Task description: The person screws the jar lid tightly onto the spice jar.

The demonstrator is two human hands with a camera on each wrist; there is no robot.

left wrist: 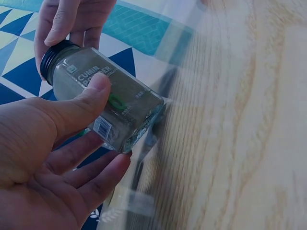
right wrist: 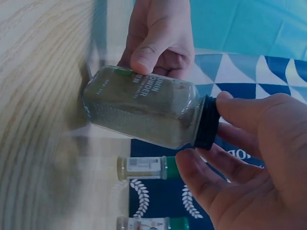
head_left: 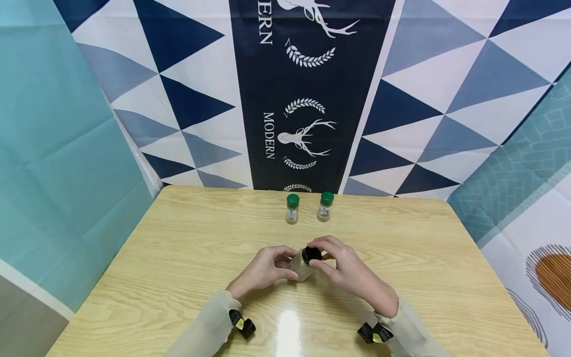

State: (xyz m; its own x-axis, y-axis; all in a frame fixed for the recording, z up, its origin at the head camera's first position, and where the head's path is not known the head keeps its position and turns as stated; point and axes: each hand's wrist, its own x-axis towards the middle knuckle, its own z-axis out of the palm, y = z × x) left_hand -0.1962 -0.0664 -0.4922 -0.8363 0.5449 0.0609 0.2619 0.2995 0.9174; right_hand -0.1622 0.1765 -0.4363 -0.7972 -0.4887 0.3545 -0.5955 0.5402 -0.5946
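A clear jar of cumin powder [left wrist: 91, 79] with a black lid [right wrist: 207, 123] is held tilted just over the table, near its middle. My left hand [head_left: 273, 267] grips the jar's body, the thumb lying across the printed label in the left wrist view. My right hand [head_left: 345, 265] pinches the black lid between thumb and fingers. The lid sits on the jar's neck. Whether the jar's base touches the table, I cannot tell.
Two small spice jars with green lids, a left one [head_left: 292, 209] and a right one [head_left: 325, 206], stand near the back edge of the wooden table [head_left: 187, 233]. Behind them hangs a patterned cloth [head_left: 196, 99].
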